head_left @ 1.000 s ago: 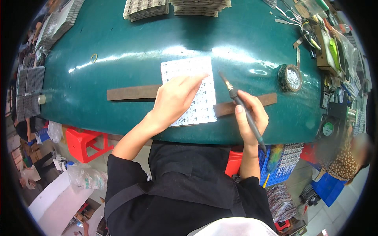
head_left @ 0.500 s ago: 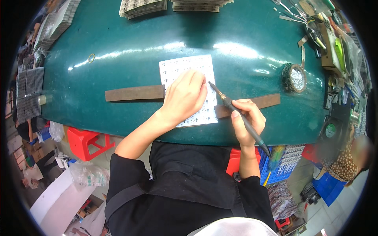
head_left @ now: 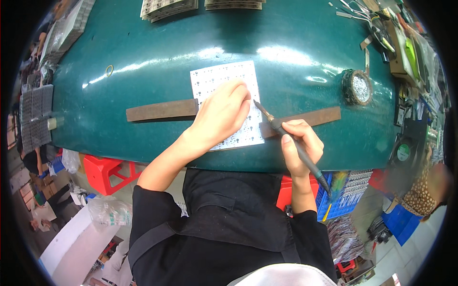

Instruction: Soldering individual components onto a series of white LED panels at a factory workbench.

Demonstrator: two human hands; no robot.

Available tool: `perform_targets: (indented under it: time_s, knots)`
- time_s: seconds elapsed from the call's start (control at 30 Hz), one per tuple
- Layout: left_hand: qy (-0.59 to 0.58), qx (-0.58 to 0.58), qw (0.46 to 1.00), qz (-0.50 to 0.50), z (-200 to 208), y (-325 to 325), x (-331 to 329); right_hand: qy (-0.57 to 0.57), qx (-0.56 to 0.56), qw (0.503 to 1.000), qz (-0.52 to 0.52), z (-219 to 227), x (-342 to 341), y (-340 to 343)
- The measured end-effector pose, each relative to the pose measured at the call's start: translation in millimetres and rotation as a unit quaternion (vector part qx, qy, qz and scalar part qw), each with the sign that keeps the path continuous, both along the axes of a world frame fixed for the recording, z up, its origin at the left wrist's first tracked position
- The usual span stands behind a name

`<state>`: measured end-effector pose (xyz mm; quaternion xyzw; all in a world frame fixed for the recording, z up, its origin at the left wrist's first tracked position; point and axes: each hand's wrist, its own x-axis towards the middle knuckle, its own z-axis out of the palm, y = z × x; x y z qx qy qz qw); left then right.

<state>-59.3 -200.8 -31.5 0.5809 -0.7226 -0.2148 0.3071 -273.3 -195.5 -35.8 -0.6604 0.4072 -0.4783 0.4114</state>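
Observation:
A white printed circuit board [head_left: 202, 78] with rows of dark marks lies near the table's front edge. My left hand [head_left: 222, 112] rests over its middle with the fingers drawn together near the right edge; whatever they pinch is hidden. My right hand [head_left: 304, 145] grips a soldering iron [head_left: 309, 163] like a pen. The iron slants up and left, its tip close to the left fingertips at the board's right edge. A brown flat bar [head_left: 162, 110] meets the board on the left. Another brown bar [head_left: 317, 117] lies on the right, partly behind the iron and hand.
A round dish [head_left: 357, 87] of silvery material stands to the right on the green table [head_left: 119, 90]. Stacked boards [head_left: 169, 8] sit at the far edge, more panels [head_left: 36, 114] at the left. Wires and boxes crowd the right edge. A red stool [head_left: 102, 174] is below left.
The view has shifted a little, so the table and board sit slightly higher in the picture. Both hands keep nearly the same pose, the iron's tip still by the left fingertips.

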Motion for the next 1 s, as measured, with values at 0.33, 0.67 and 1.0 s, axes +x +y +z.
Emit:
perform_targets:
  time_s: [0.33,0.67,1.0]
  knots:
    - [0.042,-0.011,0.999,0.018,-0.1,16.7,1.6,-0.035,0.022,0.999,-0.024,-5.4,-3.3,10.1]
    - [-0.003,-0.035,0.998,0.061,-10.8,15.0,-6.7,-0.008,0.052,0.998,-0.025,-3.4,3.0,6.5]
    - [0.005,-0.025,0.999,0.036,-1.9,20.8,-2.4,-0.035,0.031,0.999,-0.023,-6.5,-5.9,11.4]
